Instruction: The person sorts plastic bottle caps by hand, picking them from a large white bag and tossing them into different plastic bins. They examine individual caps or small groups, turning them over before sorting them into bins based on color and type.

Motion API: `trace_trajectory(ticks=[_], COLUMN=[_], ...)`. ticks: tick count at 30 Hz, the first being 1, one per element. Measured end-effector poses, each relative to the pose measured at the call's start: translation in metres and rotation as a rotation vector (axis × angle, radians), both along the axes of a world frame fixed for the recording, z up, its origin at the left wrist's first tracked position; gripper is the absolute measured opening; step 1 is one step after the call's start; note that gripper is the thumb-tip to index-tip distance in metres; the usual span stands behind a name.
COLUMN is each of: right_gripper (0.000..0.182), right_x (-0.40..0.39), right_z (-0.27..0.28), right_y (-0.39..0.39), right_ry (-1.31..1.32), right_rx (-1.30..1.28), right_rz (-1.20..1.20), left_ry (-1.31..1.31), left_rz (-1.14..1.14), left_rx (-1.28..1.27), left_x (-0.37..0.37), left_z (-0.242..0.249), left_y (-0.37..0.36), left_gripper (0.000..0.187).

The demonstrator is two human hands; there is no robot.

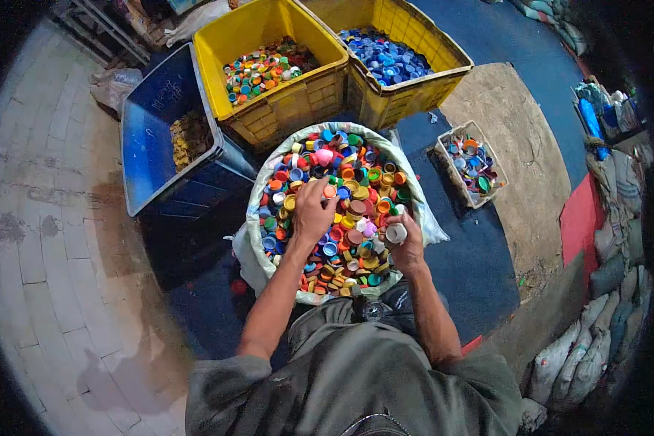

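A round container lined with a pale sack (254,218) stands in front of me, heaped with bottle caps (356,211) of many colours. Over the left part of the heap is my left hand (314,211), its fingers closed at an orange-and-white cap (330,191). My right hand (408,243), at the right side of the heap, is closed around white caps (396,232). Part of what it holds is hidden by the fingers.
Beyond the heap stand a blue bin (160,131) with yellowish pieces, a yellow bin (283,102) with mixed caps, and another yellow bin (407,98) with blue caps. A small white basket (469,131) lies right. Sacks (581,349) line the right edge.
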State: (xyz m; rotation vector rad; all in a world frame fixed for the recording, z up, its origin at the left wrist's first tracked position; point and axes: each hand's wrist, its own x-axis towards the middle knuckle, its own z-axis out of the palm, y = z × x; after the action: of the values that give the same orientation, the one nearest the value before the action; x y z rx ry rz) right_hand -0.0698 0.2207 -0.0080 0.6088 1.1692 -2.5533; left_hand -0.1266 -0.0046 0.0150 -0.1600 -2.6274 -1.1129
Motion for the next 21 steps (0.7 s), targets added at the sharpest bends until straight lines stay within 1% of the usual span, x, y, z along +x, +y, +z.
trace_trajectory(ticks=[1, 2, 5, 6, 7, 8, 10, 11, 14, 15, 18, 21], right_gripper=[0.025, 0.025, 0.027, 0.030, 0.043, 0.045, 0.049, 0.049, 0.048, 0.046, 0.043, 0.042], right_x=[-0.002, -0.004, -0.003, -0.003, -0.002, -0.001, 0.002, 0.004, 0.010, 0.012, 0.014, 0.012], right_z=[0.001, 0.002, 0.005, 0.008, 0.030, 0.035, 0.043, 0.051, 0.030, 0.032, 0.037, 0.026], right_y=[-0.003, -0.006, -0.016, -0.021, -0.029, -0.032, -0.037, -0.038, -0.037, -0.039, -0.044, -0.040], right_ry=[0.008, 0.017, 0.330, 0.437, 0.482, 0.599, 0.837, 0.864, 0.995, 0.982, 0.890, 0.912], right_rx=[0.043, 0.088, 0.569, 0.728, 0.789, 0.850, 0.969, 1.031, 1.144, 1.116, 1.021, 1.095], right_rz=[0.022, 0.045, 0.181, 0.229, 0.283, 0.299, 0.326, 0.419, 0.507, 0.503, 0.491, 0.495], left_ry=[-0.054, -0.166, -0.470, -0.521, -0.552, -0.583, -0.674, -0.720, -0.757, -0.744, -0.782, -0.731], left_rz=[0.044, 0.046, 0.068, 0.067, 0.069, 0.069, 0.076, 0.078, 0.089, 0.117, 0.103, 0.064], left_rx=[0.141, 0.326, 0.862, 1.034, 1.058, 1.083, 1.249, 1.331, 1.311, 1.309, 1.286, 1.195], left_x=[0.005, 0.011, 0.039, 0.050, 0.061, 0.071, 0.090, 0.096, 0.106, 0.106, 0.103, 0.099], left_z=[0.006, 0.004, 0.001, 0.016, 0.011, 0.007, 0.008, 0.009, -0.003, 0.000, 0.009, 0.004], left_y=[0.002, 0.002, 0.003, 0.009, 0.010, 0.011, 0.016, 0.017, 0.013, 0.013, 0.009, 0.009], left_gripper=[0.043, 0.040, 0.033, 0.033, 0.034, 0.034, 0.035, 0.036, 0.038, 0.039, 0.038, 0.038])
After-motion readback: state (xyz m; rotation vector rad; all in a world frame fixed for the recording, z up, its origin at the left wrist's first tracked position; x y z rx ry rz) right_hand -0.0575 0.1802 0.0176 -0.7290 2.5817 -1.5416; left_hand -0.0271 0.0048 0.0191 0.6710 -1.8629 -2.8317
